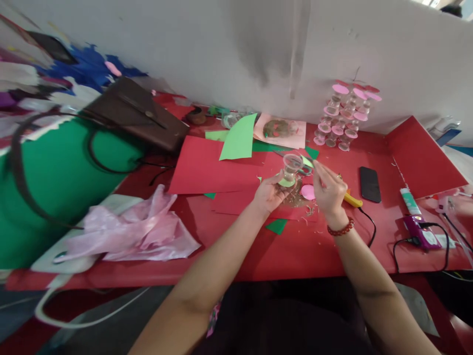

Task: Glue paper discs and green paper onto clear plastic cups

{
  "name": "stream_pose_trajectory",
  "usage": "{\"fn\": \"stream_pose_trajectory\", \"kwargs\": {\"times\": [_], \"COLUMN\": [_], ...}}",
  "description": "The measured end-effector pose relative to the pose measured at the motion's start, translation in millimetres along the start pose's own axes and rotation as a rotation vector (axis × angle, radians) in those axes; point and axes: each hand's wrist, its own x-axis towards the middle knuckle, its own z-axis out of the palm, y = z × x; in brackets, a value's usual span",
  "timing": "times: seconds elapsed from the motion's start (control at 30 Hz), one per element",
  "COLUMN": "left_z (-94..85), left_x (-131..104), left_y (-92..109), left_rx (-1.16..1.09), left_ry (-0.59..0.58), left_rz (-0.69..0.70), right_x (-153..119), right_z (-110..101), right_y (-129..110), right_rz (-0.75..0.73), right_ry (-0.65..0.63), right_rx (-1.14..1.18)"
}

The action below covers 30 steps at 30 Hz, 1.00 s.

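Observation:
My left hand (271,192) holds a small clear plastic cup piece (291,165) with a light green disc (286,182) at its lower end. Just right of it, my right hand (329,190) is closed, its fingertips pinched near the cup; whatever they grip is too small to name. Between the hands, a pink disc (308,192) lies on the work surface among brown and pale scraps (295,197). Behind the cup are scissors, partly hidden by it. A yellow-handled tool (353,199) with a black cord lies beside my right hand.
Red sheets (214,170) and a curled green sheet (239,138) lie behind my left hand. Stacked cups with pink discs (338,118) stand at the back right. A phone (370,184), purple adapter (422,231), brown bag (136,113) and pink plastic bag (136,229) also rest there.

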Motion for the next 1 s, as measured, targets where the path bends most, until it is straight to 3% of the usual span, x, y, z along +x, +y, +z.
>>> {"fn": "stream_pose_trajectory", "kwargs": {"times": [0.2,0.33,0.6,0.7,1.0], "left_z": [-1.3,-2.5,-7.2,-8.9,-11.7], "left_x": [-2,-1,2,2,6], "left_y": [-4,-5,-4,-4,-4], "left_rx": [0.026,0.031,0.079,0.081,0.109], "left_ry": [-0.065,-0.081,-0.093,-0.092,-0.118], "left_rz": [0.005,0.005,0.041,0.046,0.09], "right_x": [-9,-6,-7,-6,-5], "right_z": [7,10,12,10,6], "right_y": [4,3,-1,-2,-7], "right_rz": [-0.153,-0.178,-0.16,-0.162,-0.295], "right_ry": [-0.086,-0.125,-0.045,-0.074,-0.095], "right_rx": [-0.091,-0.096,-0.032,-0.049,-0.149]}}
